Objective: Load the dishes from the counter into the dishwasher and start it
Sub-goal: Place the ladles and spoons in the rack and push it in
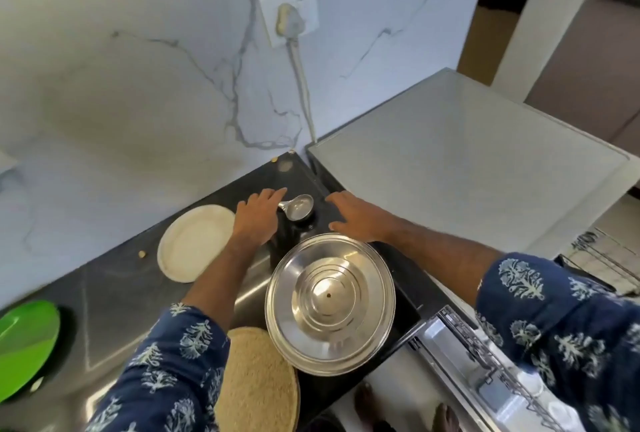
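Pointing left, steel scoop (298, 207) handle

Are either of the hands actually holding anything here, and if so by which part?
Nothing is clearly held. The left hand lies flat over the handle of the small steel cup, touching at most. The right hand is spread open beside it, apart from the cup.

We reach both arms forward in blue patterned sleeves, our left hand (258, 215) palm down with fingers stretched ahead, our right hand (356, 215) beside it, fingers spread and relaxed, neither gripping anything.
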Demonstrator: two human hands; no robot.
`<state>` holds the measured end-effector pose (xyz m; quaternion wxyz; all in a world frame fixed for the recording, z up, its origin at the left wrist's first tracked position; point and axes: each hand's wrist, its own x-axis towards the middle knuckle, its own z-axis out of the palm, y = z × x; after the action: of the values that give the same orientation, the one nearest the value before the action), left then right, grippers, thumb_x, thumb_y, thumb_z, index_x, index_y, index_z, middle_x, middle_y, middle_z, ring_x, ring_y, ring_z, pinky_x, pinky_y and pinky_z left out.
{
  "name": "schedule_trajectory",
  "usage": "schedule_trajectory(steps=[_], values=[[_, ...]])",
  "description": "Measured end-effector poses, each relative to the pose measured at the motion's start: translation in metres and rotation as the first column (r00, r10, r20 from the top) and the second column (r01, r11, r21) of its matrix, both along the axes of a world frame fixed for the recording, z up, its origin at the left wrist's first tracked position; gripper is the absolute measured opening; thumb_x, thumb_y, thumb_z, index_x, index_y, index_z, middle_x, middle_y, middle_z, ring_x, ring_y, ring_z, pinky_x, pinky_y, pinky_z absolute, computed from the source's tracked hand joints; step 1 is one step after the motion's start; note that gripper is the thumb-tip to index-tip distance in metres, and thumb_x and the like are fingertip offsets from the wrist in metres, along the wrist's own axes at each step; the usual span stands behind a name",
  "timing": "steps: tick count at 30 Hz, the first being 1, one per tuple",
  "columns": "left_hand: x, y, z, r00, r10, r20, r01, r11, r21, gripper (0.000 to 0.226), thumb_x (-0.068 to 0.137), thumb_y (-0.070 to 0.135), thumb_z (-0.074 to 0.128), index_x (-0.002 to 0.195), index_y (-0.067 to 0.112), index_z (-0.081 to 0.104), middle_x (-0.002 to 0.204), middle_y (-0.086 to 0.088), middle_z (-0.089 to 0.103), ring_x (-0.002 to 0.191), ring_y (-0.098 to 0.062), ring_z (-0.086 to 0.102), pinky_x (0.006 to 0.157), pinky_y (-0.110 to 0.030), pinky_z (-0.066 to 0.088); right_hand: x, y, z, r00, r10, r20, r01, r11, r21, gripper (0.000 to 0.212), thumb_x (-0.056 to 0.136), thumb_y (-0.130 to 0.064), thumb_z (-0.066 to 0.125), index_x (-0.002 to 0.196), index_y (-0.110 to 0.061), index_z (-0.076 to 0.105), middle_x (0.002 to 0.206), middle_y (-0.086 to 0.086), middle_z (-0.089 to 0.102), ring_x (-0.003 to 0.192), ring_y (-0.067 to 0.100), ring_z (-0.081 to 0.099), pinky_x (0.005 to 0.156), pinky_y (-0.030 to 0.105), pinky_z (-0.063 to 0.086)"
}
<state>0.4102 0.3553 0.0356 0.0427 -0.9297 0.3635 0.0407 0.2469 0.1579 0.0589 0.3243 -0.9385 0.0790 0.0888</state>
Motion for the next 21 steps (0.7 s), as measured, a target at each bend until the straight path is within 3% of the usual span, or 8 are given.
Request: schedule_trajectory(steps=[3,6,11,13,17,21], values=[[0.022,-0.013,-0.012,0.998,-0.022,-0.058,0.027,0.995,0.092,0.063,0.091,0.008,0.055,0.148,0.029,0.038,0.142,-0.003,0.045,0.124,-0.031,0.051,0.1,-0.049,0.043,-0.001,-0.004,-0.006,0.999,-0.046,-0.018,0.047,0.998,0.031,0.064,0.095,-0.034,0.059,0.15,-0.018,0.031,0.154,0.008,0.035,0.133,0.027,0.046,0.108,0.042,0.043],[0.037,-0.021,-0.027,0.996,-0.016,-0.088,0.029,0.989,0.146,0.04,0.091,0.01,0.058,0.129,0.02,0.05,0.127,-0.007,0.05,0.113,-0.03,0.055,0.097,-0.049,0.047,-0.005,-0.011,-0.01,0.994,-0.103,-0.022,0.104,0.992,0.067,0.06,0.095,-0.034,0.059,0.148,-0.018,0.034,0.15,0.008,0.039,0.129,0.026,0.049,0.104,0.039,0.046],[0.04,-0.034,-0.026,0.996,-0.083,-0.018,0.085,0.982,0.169,0.028,0.091,0.008,0.061,0.116,0.017,0.052,0.116,-0.007,0.055,0.104,-0.029,0.06,0.092,-0.045,0.05,-0.021,-0.022,-0.02,0.982,-0.185,-0.03,0.187,0.975,0.117,0.061,0.097,-0.034,0.059,0.149,-0.018,0.033,0.153,0.007,0.037,0.133,0.025,0.047,0.109,0.038,0.042],[0.038,-0.039,-0.014,0.987,-0.151,0.05,0.142,0.977,0.16,0.024,0.09,0.009,0.063,0.112,0.016,0.055,0.11,-0.007,0.058,0.1,-0.027,0.061,0.083,-0.04,0.05,-0.025,-0.024,-0.022,0.976,-0.218,-0.014,0.217,0.963,0.162,0.06,0.097,-0.033,0.059,0.149,-0.019,0.033,0.153,0.006,0.037,0.135,0.024,0.045,0.11,0.036,0.04],[0.019,-0.057,0.018,0.965,-0.231,0.127,0.235,0.972,-0.016,0.009,0.093,0.01,0.062,0.098,0.015,0.059,0.093,-0.004,0.058,0.08,-0.023,0.058,0.069,-0.038,0.048,-0.043,-0.037,-0.021,0.952,-0.306,-0.016,0.3,0.919,0.254,0.06,0.098,-0.033,0.059,0.149,-0.018,0.031,0.154,0.007,0.036,0.136,0.023,0.043,0.111,0.036,0.039],[-0.04,-0.091,0.052,0.969,-0.244,0.026,0.239,0.913,-0.33,0.005,0.095,0.025,0.061,0.095,0.02,0.063,0.092,0.004,0.061,0.075,-0.014,0.054,0.07,-0.034,0.048,-0.069,-0.055,-0.006,0.881,-0.47,-0.058,0.44,0.765,0.471,0.067,0.096,-0.04,0.062,0.15,-0.021,0.028,0.148,0.003,0.04,0.132,0.021,0.046,0.105,0.035,0.042]])
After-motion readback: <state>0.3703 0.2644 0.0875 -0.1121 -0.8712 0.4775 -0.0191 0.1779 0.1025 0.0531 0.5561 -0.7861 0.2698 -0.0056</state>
